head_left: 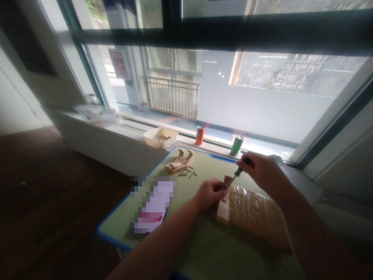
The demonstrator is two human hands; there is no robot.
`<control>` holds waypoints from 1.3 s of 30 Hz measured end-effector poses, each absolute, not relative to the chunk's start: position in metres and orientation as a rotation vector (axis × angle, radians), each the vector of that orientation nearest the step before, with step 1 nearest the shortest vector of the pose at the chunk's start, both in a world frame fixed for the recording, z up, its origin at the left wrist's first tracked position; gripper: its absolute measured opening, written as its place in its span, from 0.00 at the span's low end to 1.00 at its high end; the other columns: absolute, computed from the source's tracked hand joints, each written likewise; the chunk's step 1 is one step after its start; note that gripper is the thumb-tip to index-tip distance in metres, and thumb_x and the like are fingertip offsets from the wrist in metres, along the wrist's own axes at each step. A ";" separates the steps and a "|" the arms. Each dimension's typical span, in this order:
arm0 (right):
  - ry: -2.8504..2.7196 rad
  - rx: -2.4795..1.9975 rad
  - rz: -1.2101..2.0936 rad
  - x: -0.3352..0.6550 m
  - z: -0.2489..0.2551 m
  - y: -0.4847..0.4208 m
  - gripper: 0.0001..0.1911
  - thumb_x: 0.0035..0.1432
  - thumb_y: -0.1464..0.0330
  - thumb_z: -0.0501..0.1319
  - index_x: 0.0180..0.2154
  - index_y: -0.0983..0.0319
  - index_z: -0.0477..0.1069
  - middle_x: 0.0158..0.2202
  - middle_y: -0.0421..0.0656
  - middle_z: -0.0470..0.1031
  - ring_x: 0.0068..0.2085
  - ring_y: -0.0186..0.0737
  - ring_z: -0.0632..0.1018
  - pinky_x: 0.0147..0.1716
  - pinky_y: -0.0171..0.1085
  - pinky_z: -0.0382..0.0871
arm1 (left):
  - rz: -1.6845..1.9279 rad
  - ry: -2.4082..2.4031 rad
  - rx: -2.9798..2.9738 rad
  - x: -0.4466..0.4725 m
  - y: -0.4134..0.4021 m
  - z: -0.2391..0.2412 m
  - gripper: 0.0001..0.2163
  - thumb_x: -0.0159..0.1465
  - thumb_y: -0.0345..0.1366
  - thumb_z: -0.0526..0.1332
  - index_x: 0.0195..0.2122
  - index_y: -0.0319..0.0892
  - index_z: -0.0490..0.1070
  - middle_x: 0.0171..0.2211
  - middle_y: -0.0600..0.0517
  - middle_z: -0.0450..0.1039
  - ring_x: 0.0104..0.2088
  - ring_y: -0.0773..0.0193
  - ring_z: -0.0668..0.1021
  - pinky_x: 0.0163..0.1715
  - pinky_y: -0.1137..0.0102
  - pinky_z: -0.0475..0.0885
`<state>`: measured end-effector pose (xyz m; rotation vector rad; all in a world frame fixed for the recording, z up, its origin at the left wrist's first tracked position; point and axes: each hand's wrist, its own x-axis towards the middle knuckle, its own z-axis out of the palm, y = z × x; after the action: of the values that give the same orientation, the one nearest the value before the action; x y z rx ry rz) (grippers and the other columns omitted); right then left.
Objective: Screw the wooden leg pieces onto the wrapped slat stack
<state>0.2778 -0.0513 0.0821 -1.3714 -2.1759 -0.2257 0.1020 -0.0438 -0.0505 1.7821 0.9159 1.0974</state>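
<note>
My right hand (254, 165) is closed around the dark handle of a screwdriver (238, 172), which slants down to the left. Its tip meets a pale wooden piece with a hole (223, 206). My left hand (210, 193) is closed at that tip, thumb and fingers pinched against the wood; what sits between the fingertips is too small to make out. The wooden piece lies along the left edge of a brown slatted panel (256, 214) under clear plastic wrap.
Curved wooden parts (180, 161) and several screws (188, 172) lie on the green table (186, 190) beyond a blurred-out flat item (155, 206). On the sill stand a cream tub (161, 144), an orange can (199, 136), a green can (237, 146) and a clear container (96, 114).
</note>
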 end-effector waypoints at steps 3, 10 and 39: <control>-2.224 -1.322 -0.288 0.273 0.081 -0.056 0.13 0.58 0.61 0.54 0.33 0.63 0.72 0.26 0.43 0.74 0.24 0.36 0.72 0.23 0.35 0.62 | 1.122 0.901 1.803 0.101 -0.045 -0.048 0.12 0.56 0.39 0.60 0.35 0.36 0.74 0.31 0.51 0.70 0.30 0.68 0.72 0.29 0.74 0.67; -2.339 -1.113 -0.100 0.272 0.085 -0.068 0.21 0.62 0.70 0.48 0.56 0.62 0.60 0.43 0.49 0.73 0.41 0.40 0.74 0.37 0.39 0.69 | 1.122 0.924 1.851 0.100 -0.045 -0.044 0.11 0.56 0.40 0.59 0.33 0.37 0.74 0.30 0.51 0.71 0.30 0.68 0.71 0.31 0.73 0.66; -2.394 -1.275 -0.077 0.304 0.090 -0.053 0.19 0.57 0.64 0.54 0.51 0.57 0.67 0.31 0.42 0.78 0.24 0.36 0.75 0.22 0.35 0.68 | 1.108 0.946 1.862 0.102 -0.047 -0.042 0.11 0.56 0.38 0.58 0.35 0.37 0.75 0.29 0.50 0.71 0.27 0.68 0.71 0.27 0.74 0.66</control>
<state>0.3039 -0.0530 0.0904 -1.2754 -2.3938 -0.0771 0.1021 -0.0472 -0.0419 1.8621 0.9459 1.1083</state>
